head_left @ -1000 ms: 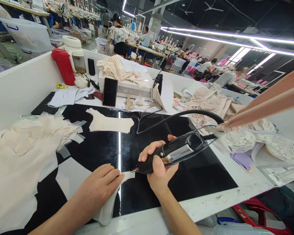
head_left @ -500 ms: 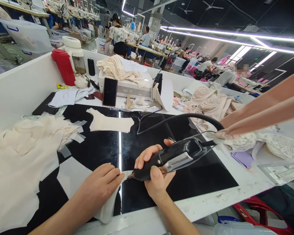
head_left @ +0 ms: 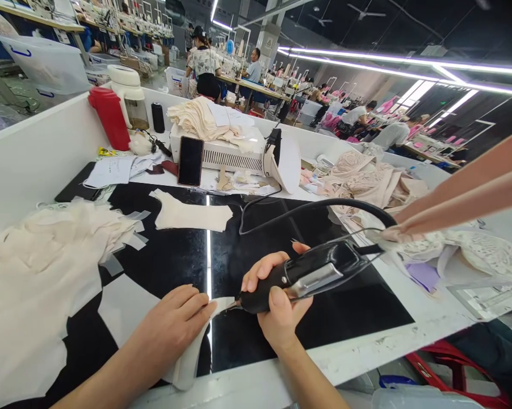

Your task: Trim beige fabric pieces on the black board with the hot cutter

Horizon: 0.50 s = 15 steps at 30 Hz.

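Your right hand (head_left: pixel 277 301) is wrapping tight around the black cutter (head_left: pixel 302 272) at lower centre of the frame: thumb pressing on its near side, fingers curling over the top, forearm coming in from the bottom edge. The tool is lying nearly level, tip pointing left and touching the pale fabric strip (head_left: pixel 192 352), its cable (head_left: pixel 315 207) looping off toward the upper right.

Your left hand (head_left: pixel 175 326) is lying flat, palm down, fingers straight and together, gripping nothing, just pinning the strip to the black mat (head_left: pixel 345 307). Fingertips are sitting just beside the cutter tip, forearm entering from the lower left.

The strip is running from the tip down to the table's near edge. A fabric pile (head_left: pixel 38 267) is sitting at left, a phone (head_left: pixel 190 161) leaning at upper centre.
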### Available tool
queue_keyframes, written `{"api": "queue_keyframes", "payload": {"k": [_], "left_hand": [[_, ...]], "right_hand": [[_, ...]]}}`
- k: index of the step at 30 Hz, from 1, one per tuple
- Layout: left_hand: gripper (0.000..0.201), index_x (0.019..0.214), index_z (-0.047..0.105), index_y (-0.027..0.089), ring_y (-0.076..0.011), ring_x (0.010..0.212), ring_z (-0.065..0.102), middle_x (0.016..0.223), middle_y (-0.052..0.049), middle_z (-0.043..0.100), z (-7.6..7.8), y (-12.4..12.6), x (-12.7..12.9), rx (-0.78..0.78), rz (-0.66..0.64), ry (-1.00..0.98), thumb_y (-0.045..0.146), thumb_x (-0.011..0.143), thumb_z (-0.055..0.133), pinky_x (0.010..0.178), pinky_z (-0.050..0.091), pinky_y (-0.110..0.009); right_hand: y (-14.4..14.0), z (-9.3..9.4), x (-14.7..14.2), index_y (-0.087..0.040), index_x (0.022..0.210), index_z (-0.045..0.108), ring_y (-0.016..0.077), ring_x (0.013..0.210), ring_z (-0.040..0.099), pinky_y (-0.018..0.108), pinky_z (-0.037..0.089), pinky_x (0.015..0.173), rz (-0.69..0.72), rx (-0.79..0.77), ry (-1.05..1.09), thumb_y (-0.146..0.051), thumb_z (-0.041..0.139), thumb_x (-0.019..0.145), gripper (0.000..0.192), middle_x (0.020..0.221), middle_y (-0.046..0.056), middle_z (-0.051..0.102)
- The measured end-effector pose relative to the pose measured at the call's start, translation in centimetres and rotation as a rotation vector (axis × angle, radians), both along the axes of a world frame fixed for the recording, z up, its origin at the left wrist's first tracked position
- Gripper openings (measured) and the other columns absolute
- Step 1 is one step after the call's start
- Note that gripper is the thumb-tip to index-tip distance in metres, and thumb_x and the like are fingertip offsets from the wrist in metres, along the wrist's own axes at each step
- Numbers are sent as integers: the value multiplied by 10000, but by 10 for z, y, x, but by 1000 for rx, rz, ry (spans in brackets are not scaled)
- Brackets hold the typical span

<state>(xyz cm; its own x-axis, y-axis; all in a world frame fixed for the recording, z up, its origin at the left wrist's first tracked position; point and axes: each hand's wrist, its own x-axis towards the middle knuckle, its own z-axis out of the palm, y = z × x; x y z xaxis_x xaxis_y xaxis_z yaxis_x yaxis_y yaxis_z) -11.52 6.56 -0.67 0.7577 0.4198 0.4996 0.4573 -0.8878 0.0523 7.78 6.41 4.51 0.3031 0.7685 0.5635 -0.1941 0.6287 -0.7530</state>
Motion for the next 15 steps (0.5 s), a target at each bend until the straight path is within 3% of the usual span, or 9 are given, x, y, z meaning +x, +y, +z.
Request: {"api": "queue_keyframes", "payload": {"k": [4, 9, 15], "left_hand": [[329, 1200, 652, 86, -217, 907, 645, 998, -68, 675, 1, -3, -3, -25, 4, 10, -43, 994, 430, 884, 601, -434], [432, 1299, 624, 82, -261, 1141, 611, 1198, -115, 657, 3, -14, -10, -28, 85, 36, -58, 965, 388, 983, 556, -408], [495, 1276, 631, 112, -233, 1113, 631, 1165, -94, 673, 11, -20, -14, -39, 68, 22, -68, 908, 355, 962, 568, -359]], "right_hand": [[-1, -2, -1, -348, 1387, 451, 108, 627, 630, 286, 580, 578, 11, -3, -3, -269, 684, 976, 479, 916, -38, 600], [-4, 0, 1, -341, 1395, 460, 110, 650, 632, 283, 581, 591, 16, 19, 18, -272, 702, 966, 498, 926, -30, 609], [-6, 5, 1, -341, 1386, 469, 114, 645, 630, 289, 579, 587, 2, 33, 29, -307, 714, 959, 493, 915, -34, 602]]}}
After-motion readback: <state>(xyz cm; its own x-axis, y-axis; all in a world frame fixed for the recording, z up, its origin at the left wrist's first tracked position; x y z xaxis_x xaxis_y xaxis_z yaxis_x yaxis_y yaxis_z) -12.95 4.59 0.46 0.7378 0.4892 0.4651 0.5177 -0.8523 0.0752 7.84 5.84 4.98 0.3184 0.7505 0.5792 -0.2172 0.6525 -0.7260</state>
